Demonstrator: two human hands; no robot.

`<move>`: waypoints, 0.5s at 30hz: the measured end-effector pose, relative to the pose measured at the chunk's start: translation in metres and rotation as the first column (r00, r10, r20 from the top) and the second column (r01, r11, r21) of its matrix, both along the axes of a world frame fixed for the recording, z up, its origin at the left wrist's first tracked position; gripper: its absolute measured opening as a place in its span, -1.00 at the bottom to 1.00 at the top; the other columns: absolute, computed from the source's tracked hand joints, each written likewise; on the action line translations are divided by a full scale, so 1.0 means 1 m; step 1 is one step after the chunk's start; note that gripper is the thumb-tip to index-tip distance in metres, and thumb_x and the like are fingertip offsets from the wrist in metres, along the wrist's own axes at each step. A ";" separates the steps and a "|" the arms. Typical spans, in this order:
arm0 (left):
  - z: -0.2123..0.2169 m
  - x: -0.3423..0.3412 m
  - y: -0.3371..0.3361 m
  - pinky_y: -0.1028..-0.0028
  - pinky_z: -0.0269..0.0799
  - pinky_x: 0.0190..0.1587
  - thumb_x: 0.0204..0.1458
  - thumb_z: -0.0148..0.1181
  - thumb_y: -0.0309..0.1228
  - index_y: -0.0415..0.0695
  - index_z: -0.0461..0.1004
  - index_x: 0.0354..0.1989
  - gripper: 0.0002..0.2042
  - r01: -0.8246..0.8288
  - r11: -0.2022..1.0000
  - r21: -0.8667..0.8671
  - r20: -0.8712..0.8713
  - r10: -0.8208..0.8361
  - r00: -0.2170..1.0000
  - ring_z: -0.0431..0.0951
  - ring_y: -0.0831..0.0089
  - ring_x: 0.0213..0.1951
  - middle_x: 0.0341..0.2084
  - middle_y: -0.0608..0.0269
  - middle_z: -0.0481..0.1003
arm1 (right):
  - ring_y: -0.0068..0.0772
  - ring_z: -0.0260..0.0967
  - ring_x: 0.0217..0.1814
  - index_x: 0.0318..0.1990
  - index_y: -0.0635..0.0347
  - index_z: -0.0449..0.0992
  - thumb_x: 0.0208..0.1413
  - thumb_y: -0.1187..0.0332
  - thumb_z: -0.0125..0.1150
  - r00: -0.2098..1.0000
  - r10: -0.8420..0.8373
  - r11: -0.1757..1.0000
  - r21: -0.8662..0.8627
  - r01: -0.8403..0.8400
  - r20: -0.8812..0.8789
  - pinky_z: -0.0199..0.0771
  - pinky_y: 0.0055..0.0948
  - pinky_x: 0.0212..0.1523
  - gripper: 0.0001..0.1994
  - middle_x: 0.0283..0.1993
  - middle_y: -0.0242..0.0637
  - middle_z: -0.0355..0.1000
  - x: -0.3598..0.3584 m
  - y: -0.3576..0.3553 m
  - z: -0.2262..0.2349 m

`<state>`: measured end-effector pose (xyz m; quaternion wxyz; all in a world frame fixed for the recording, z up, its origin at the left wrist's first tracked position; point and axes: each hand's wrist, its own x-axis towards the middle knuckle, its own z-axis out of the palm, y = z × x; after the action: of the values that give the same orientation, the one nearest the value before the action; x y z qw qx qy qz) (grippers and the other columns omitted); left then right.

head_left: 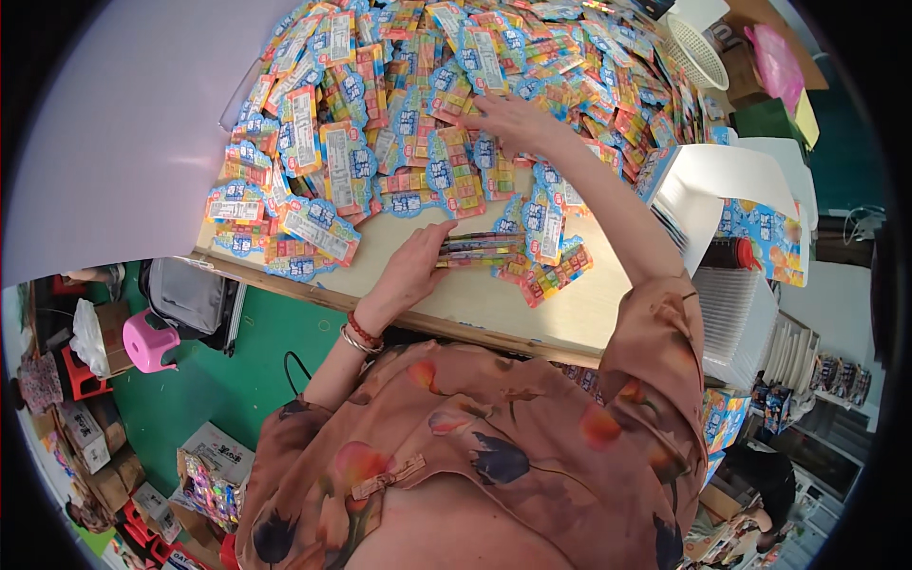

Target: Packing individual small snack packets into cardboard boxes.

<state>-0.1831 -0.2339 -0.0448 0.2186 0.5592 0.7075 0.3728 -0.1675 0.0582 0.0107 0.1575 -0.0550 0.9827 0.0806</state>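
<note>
My left hand (415,266) is closed round one end of a small stack of flat candy packets (483,249), which stands on edge on the table (399,242) near its front. Farther off, my right hand (513,123) reaches over a big heap of the same packets (408,114). Its fingers are stretched out over the packets, and they seem to hold none. Each packet is flat and colourful, with a blue cloud-shaped top and rows of small red and yellow pieces. Several loose packets (546,275) lie just right of the stack.
A white open-topped box (708,185) and a stack of clear plastic trays (741,313) stand on the right. A white basket (698,52) is at the far right. On the green floor are a pink stool (150,342) and cartons. Another person (765,480) is at lower right.
</note>
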 end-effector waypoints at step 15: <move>-0.019 0.010 -0.021 0.35 0.52 -0.13 -0.20 0.42 -0.53 -0.14 0.07 0.25 -0.20 -0.234 0.965 0.119 0.244 0.200 0.949 0.47 0.24 -0.16 0.11 0.01 0.13 | -0.36 0.51 -0.31 -0.19 0.28 0.56 0.08 0.52 0.14 0.936 -0.344 0.502 -0.829 0.245 0.068 0.46 -0.44 -0.26 -0.84 -0.37 -0.19 0.53 0.096 -0.031 -0.026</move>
<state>-0.1732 -0.2554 -0.0638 0.2149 0.4452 0.7055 0.5079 -0.0718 0.0276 -0.0154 0.0721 0.0501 0.9055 -0.4151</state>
